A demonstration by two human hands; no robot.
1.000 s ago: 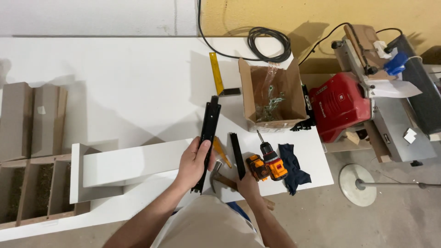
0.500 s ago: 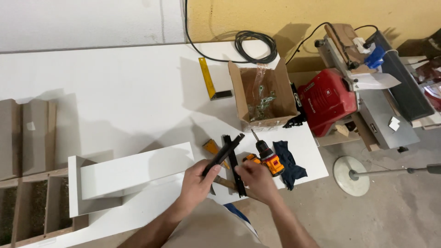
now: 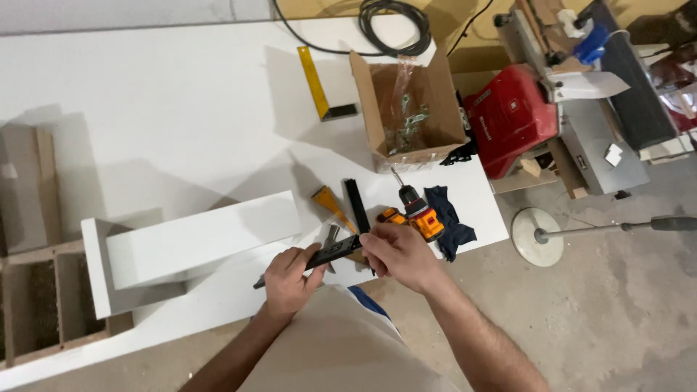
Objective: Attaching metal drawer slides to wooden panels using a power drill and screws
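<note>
A black metal rail (image 3: pixel 330 254) is held low over the white table (image 3: pixel 181 109), gripped at its middle by the closed left hand (image 3: pixel 289 279) and pinched at its end by the right hand (image 3: pixel 396 254), seemingly being inspected, above a grey concrete floor (image 3: pixel 617 312).

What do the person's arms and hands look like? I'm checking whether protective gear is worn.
Both forearms are bare, with no sleeves reaching them. The left hand and right hand wear no gloves, and no watch, ring or wristband shows. A light beige top covers the torso below the arms.
</note>
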